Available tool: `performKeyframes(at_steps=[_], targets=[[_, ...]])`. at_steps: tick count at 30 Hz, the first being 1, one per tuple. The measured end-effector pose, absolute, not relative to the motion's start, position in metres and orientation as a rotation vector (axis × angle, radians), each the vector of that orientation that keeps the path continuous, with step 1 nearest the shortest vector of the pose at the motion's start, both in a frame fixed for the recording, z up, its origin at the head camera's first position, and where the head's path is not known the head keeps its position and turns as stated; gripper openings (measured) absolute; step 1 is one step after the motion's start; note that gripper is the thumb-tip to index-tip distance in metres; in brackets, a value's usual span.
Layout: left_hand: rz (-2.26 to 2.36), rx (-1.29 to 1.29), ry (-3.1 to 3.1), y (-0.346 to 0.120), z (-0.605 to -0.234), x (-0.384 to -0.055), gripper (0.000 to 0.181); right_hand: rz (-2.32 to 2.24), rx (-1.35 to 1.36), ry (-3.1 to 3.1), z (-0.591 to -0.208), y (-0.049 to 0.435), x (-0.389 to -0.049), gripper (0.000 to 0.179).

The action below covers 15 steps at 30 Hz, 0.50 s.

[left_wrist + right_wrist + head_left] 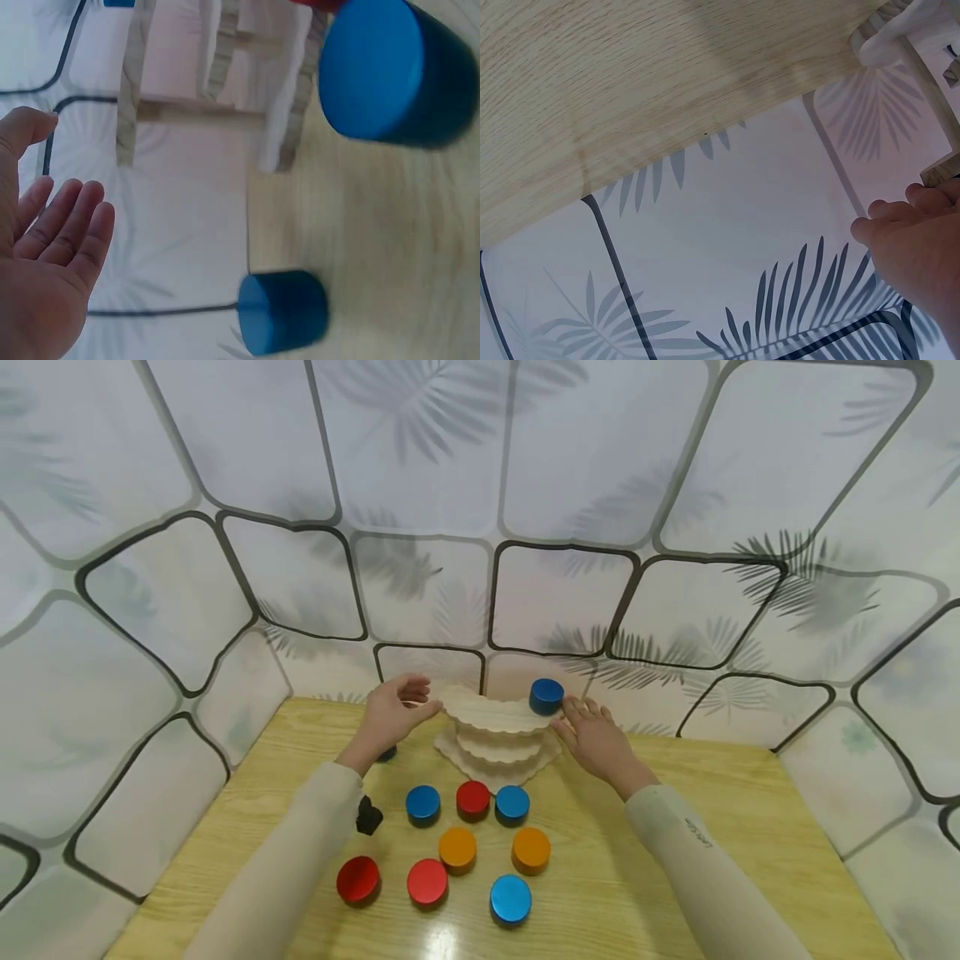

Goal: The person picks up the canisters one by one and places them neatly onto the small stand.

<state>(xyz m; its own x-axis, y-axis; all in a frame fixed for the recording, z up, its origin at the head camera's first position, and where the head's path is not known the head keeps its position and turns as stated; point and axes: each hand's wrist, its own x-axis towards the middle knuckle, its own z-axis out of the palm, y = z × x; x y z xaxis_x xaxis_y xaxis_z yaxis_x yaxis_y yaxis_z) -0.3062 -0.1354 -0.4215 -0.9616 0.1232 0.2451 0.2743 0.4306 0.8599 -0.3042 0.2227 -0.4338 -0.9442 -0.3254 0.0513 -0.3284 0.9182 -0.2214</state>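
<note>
A tiered wooden stand (498,717) with wavy-edged boards stands near the back wall. On the right end of its top board sits a blue cylinder (547,695). My left hand (393,708) is beside the stand's left end, fingers loosely bent; in the left wrist view its palm holds nothing and is apart from the boards. At the stand's right end is my right hand (597,741), fingers extended, fingertips close to the top board and the blue cylinder. Whether they touch the cylinder cannot be told; the right wrist view shows them at a board's end (941,171).
Before the stand, several cylinders lie on the wooden table (675,860): blue (423,804), red (472,799), orange (531,849) and others. Another blue cylinder (281,311) sits near the wall. A patterned wall (427,593) closes the back and sides.
</note>
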Motion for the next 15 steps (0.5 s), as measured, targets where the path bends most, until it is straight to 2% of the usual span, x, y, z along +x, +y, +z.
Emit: performKeyframes(at_steps=[5, 15], targets=[[-1.540, -0.269, -2.548, -0.161, -0.435, -0.299, 0.050, 0.354, 0.524, -3.067, -0.435, 0.224, -0.306, 0.067], [-1.516, -0.132, -2.552, -0.195, -0.463, -0.284, 0.058, 0.367, 0.520, -3.065, -0.437, 0.224, -0.306, 0.067]])
